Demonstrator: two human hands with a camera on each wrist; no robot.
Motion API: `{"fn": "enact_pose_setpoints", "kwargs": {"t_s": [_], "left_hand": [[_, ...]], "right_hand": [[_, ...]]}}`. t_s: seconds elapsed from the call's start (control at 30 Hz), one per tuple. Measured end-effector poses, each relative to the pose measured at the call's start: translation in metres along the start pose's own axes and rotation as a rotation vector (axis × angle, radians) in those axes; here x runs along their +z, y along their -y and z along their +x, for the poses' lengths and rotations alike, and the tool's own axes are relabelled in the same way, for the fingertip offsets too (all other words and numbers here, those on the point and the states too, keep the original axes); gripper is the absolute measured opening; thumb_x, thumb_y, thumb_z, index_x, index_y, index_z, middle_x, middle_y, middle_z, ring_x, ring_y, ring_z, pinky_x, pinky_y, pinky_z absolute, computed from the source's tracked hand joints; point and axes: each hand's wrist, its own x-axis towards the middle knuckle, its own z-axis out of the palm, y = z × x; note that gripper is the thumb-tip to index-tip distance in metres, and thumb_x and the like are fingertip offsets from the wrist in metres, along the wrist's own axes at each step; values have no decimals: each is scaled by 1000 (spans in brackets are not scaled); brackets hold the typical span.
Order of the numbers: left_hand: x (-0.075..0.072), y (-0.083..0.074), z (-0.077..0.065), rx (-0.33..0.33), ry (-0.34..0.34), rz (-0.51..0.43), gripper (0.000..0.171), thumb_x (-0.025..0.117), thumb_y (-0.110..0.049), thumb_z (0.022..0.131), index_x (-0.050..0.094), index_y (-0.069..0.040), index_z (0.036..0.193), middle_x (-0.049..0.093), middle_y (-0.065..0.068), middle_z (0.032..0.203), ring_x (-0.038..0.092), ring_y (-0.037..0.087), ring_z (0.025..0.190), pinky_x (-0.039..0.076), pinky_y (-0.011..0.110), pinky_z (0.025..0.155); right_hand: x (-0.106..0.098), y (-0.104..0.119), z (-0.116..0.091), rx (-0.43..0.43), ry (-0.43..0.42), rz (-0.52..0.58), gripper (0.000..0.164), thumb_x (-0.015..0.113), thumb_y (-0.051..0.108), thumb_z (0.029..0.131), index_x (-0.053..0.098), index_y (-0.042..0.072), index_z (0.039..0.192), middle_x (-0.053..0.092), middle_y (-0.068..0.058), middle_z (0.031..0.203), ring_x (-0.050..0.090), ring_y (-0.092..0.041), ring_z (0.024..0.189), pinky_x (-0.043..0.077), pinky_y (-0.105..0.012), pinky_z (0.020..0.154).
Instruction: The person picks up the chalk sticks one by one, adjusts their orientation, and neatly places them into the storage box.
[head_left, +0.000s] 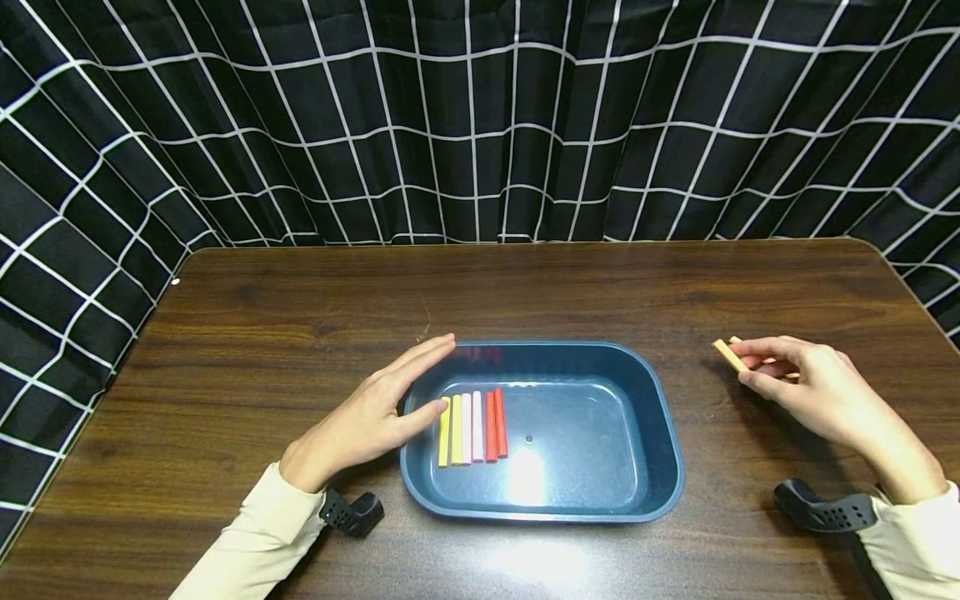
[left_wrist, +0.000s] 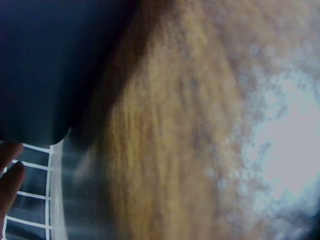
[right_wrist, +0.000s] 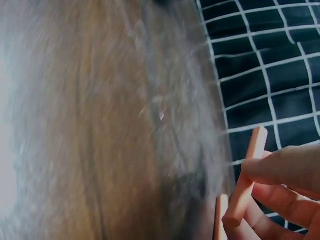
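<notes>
At the left end of a blue plastic tub [head_left: 660,450], my left hand [head_left: 375,412] rests against the rim with fingers extended. Its thumb reaches over the inside, its tip by a yellow chalk stick [head_left: 444,433]. Beside that, on the tub floor, stand in a row another yellow stick [head_left: 457,429], two pale pink ones [head_left: 472,429] and two red ones [head_left: 496,425]. Right of the tub, my right hand [head_left: 810,383] pinches a light orange chalk stick [right_wrist: 245,180] between thumb and fingers, above the table. A second orange stick [right_wrist: 221,215] shows beside it, partly hidden by the fingers.
The brown wood-grain table [head_left: 300,308] runs back to a black curtain [head_left: 480,125] with white grid lines. A small white bit [head_left: 176,282] lies at the table's left edge. Both wrists wear black camera bands [head_left: 825,508].
</notes>
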Motion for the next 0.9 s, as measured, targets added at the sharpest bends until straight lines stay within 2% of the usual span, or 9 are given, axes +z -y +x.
{"fn": "enact_pose_setpoints", "kwargs": {"t_s": [0.13, 0.37, 0.57, 0.9], "left_hand": [[0, 0, 0, 3, -2, -5, 64, 62, -27, 96, 35, -21, 154, 31, -5, 163, 28, 17, 151, 28, 46, 122], [0, 0, 0, -9, 5, -14, 65, 63, -27, 96, 35, -22, 155, 30, -6, 163, 28, 17, 151, 28, 46, 122], [-1, -1, 0, -12, 3, -13, 65, 64, -26, 96, 36, -21, 154, 31, -5, 162, 29, 17, 151, 28, 46, 122], [0, 0, 0, -15, 3, -11, 64, 63, -27, 96, 36, -20, 154, 30, -5, 163, 28, 17, 151, 28, 46, 122]], "right_hand": [[-2, 5, 0, -14, 7, 85, 29, 71, 0, 86, 68, -4, 115, 58, 37, 93, 56, 17, 74, 46, -11, 55], [-4, 20, -1, 3, 37, 151, 31, 70, 1, 89, 64, -3, 119, 66, 22, 81, 60, 7, 69, 44, -13, 57], [-1, 29, -2, -19, 46, 185, 31, 69, -2, 88, 63, -4, 119, 66, 15, 74, 60, 2, 65, 42, -13, 58], [3, 47, -2, -50, 60, 271, 34, 67, -4, 90, 60, -8, 122, 69, 19, 82, 64, 7, 73, 45, -9, 62]]}}
